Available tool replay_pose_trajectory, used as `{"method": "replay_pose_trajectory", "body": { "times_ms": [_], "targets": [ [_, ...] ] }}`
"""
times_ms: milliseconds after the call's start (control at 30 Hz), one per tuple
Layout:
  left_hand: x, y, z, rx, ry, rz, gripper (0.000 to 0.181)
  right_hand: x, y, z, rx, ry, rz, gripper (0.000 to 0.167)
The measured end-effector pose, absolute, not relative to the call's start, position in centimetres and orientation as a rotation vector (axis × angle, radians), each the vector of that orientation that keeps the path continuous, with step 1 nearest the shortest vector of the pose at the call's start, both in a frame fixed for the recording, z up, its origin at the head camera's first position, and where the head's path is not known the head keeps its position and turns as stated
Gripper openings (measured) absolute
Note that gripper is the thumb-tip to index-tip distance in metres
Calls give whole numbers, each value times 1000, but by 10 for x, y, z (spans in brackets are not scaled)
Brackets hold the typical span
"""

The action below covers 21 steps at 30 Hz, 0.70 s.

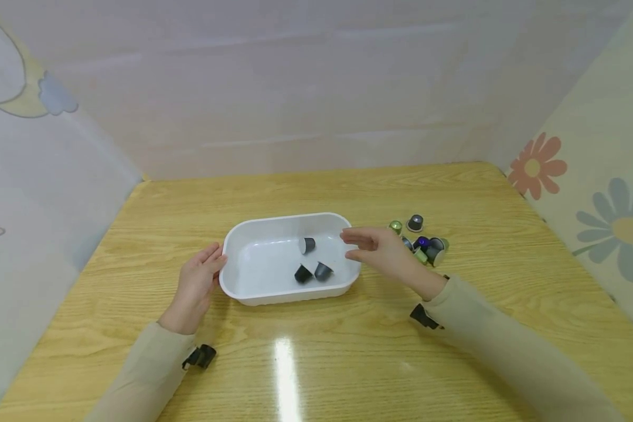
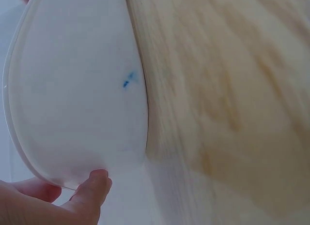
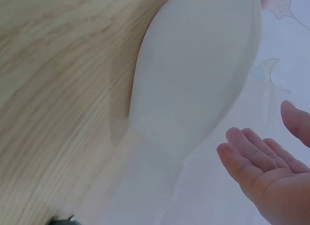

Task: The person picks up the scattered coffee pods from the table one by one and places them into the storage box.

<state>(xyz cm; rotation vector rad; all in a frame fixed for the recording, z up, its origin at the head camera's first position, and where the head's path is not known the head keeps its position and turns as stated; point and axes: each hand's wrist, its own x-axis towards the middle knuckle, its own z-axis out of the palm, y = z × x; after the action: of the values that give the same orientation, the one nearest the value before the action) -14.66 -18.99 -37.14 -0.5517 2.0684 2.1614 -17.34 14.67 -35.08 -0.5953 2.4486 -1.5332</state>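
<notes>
A white oblong tray (image 1: 264, 298) stands on the table with three dark coffee capsules in it: one capsule (image 1: 309, 245) near the middle, and a black capsule (image 1: 302, 274) and a dark grey capsule (image 1: 324, 271) close together by the near wall. My left hand (image 1: 195, 287) holds the tray's left end, thumb and finger at the rim in the left wrist view. Over the tray's right end is my right hand (image 1: 377, 251), fingers extended and thumb apart. The right wrist view shows nothing in that hand (image 3: 271, 172).
To the right of the tray lies a loose group of several coffee capsules, among them a green capsule (image 1: 395, 226), a black capsule (image 1: 415, 222) and a blue capsule (image 1: 422, 242). The right forearm passes close to them. A pale wall (image 1: 316, 105) rises behind the wooden table (image 1: 348, 363).
</notes>
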Motion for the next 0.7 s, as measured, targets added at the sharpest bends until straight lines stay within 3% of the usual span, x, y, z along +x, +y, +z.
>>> {"method": "replay_pose_trajectory", "body": {
  "times_ms": [400,700],
  "targets": [
    [-146,-189,-374,-564,2061,2161,56,-157,180,-340,-573,2609,-1516,41],
    [-147,-190,-374,-546,2052,2178,56,-155,211,-329,-363,2663,-1512,46]
  ]
}}
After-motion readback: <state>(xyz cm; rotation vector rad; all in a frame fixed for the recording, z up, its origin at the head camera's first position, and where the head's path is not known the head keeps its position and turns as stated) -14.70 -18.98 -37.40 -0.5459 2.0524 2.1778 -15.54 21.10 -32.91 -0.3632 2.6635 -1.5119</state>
